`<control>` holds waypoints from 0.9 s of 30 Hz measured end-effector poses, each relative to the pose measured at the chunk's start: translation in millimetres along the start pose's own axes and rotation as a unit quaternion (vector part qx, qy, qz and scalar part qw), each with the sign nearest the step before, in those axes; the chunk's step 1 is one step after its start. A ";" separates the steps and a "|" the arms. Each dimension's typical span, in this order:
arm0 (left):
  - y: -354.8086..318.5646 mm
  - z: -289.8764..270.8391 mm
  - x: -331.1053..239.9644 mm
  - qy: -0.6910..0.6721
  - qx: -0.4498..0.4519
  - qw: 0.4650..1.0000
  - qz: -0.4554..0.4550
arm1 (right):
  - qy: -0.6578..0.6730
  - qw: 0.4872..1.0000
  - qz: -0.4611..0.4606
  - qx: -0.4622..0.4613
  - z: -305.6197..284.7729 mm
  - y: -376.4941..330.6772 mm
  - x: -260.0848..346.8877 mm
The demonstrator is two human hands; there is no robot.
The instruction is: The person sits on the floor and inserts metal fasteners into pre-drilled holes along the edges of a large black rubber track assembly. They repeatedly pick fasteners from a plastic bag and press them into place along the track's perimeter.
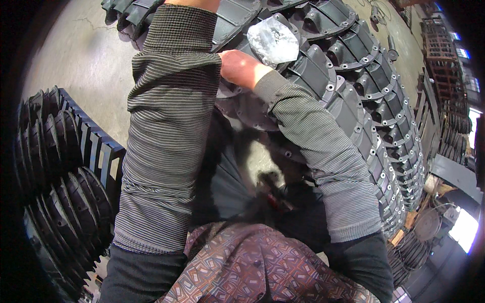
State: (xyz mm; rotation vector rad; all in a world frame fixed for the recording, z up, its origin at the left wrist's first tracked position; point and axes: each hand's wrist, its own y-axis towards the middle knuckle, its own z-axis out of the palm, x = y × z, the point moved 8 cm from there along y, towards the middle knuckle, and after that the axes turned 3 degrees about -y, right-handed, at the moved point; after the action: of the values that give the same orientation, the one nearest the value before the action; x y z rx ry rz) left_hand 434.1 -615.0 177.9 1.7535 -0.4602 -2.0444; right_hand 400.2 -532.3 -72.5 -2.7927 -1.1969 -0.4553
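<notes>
My left arm in a striped sleeve reaches to the top edge of the view. Only the wrist end of my left hand (194, 4) shows there, and its fingers lie outside the picture. My right hand (240, 68) is bent inward over the dark metal parts, its fingers hidden behind my left sleeve. What it touches or holds cannot be seen. Just beyond it, a clear plastic bag (273, 40) with whitish contents rests on the curved black metal segments (313, 68). These segments have ribs and small bolt holes, and lie in long overlapping rows.
More ribbed round black parts (65, 202) are stacked at the left beside a dark slatted metal frame (93, 131). Concrete floor (81, 65) shows at the upper left. Racks (444, 55) and coiled dark parts (411, 250) stand along the right side.
</notes>
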 end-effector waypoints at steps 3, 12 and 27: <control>1.5 -1.1 7.6 -0.030 -0.016 0.998 -0.058 | -0.104 0.991 -0.057 0.065 -0.9 -5.6 9.7; -8.7 0.5 -4.2 0.007 0.000 1.000 0.005 | -0.020 0.991 -0.116 -0.067 2.9 3.3 7.7; -6.0 2.8 -5.5 0.014 -0.009 0.998 -0.054 | 0.013 0.998 -0.052 -0.037 7.2 7.6 -4.0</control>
State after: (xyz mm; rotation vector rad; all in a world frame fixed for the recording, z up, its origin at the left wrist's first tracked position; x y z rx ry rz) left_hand 431.5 -607.0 180.0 1.8293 -0.3448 -2.0868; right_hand 404.9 -539.1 -80.1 -2.7862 -1.3513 -0.5536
